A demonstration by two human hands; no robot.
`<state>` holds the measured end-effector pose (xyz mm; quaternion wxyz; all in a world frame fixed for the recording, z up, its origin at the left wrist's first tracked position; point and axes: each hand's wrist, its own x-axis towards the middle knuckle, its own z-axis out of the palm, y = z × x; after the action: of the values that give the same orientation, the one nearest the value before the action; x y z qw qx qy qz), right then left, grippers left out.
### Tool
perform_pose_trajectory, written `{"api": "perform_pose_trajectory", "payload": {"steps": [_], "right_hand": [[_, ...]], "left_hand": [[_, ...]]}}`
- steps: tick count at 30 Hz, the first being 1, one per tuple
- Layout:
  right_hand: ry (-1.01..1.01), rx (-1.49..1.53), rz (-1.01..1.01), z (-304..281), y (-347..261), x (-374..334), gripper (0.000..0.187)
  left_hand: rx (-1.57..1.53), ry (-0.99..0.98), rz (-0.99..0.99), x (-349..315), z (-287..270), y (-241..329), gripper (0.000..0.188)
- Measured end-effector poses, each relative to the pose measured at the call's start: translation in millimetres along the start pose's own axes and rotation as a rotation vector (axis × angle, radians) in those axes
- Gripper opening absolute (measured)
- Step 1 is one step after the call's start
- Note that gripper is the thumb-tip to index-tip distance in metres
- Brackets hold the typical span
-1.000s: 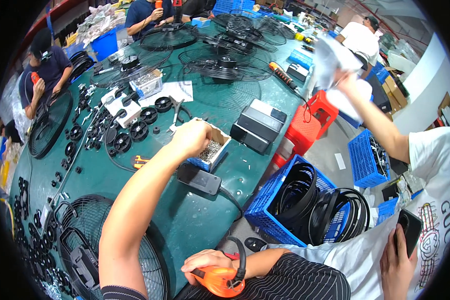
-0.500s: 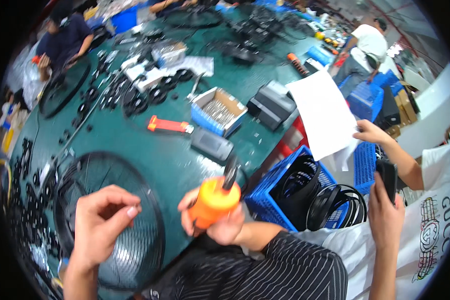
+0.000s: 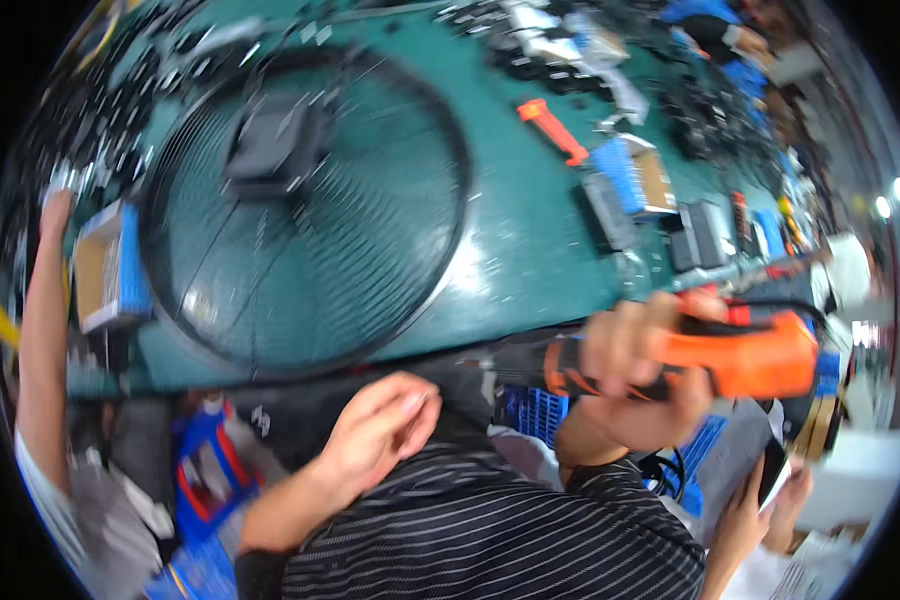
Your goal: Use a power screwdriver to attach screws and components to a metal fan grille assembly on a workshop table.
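My right hand (image 3: 638, 365) grips an orange and black power screwdriver (image 3: 740, 360) that lies sideways, its dark nose pointing left and a cable at its back end. My left hand (image 3: 380, 425) is held near my body with thumb and fingers pinched together. Whatever may be between those fingertips is too small to make out. Beyond it on the green table lies a large round black wire grille (image 3: 390, 225), with a dark boxy part (image 3: 275, 145) on its upper left area. Motion blurs the picture.
A blue open carton (image 3: 130, 265) stands left of the grille, beside a co-worker's arm (image 3: 42, 330). Farther right are an orange-red handled tool (image 3: 553, 131), a grey box (image 3: 607, 212) and another blue carton (image 3: 615, 172). At lower right, a person's hand (image 3: 738, 520) holds a phone.
My view has swung left, so the grille now sits in the upper middle. The screwdriver has turned from facing me to lying sideways, farther right. My left hand stays pinched.
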<state>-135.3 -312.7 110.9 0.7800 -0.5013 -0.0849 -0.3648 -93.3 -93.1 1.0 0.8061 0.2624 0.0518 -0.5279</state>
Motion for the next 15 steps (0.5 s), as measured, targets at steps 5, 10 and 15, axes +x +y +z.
{"api": "perform_pose_trajectory", "payload": {"steps": [5, 10, 15], "right_hand": [[-0.145, 0.038, -0.026, 22.8, 3.9, -10.3, 0.045], [-0.209, 0.024, -0.018, 32.1, 12.0, -13.2, 0.041], [-0.235, -0.021, -0.028, 31.3, 15.2, -11.1, 0.040]], "left_hand": [[-0.140, -0.044, -0.021, 7.6, -13.3, -12.1, 0.022], [-0.257, -0.141, -0.022, 11.6, -12.2, -8.4, 0.023], [-0.262, -0.145, -0.037, 16.7, -12.8, -2.3, 0.024]]}}
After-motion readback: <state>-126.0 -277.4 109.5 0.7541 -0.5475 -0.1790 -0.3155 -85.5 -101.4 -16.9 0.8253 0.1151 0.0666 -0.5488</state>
